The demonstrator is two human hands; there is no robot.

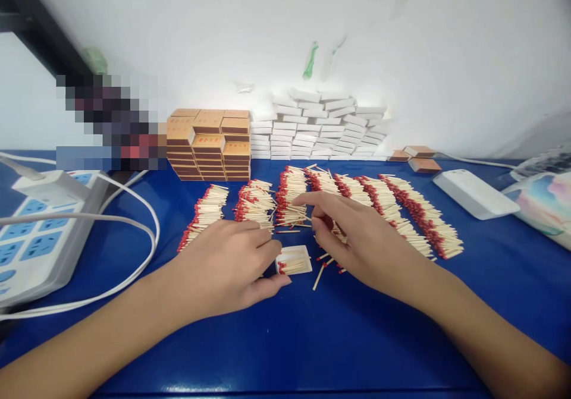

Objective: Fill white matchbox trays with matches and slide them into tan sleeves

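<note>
A small white matchbox tray (306, 253) lies on the blue table with several red-headed matches (292, 266) in it. My left hand (232, 262) grips the tray's left end, with the thumb at its near corner and the fingers at the far side. My right hand (357, 232) hovers over the match rows, its index finger stretched toward the third row (291, 186) and the other fingers curled. I see nothing held between its fingers, which stand apart. A few loose matches (318, 275) lie below the right hand.
Stacked brown matchboxes (209, 146) stand at the back left, beside piled white trays (319, 128) along the wall. Several match rows (423, 214) spread across the table. A power strip (44, 238) with cables occupies the left; a white device (475, 194) lies right, near loose boxes (423, 165).
</note>
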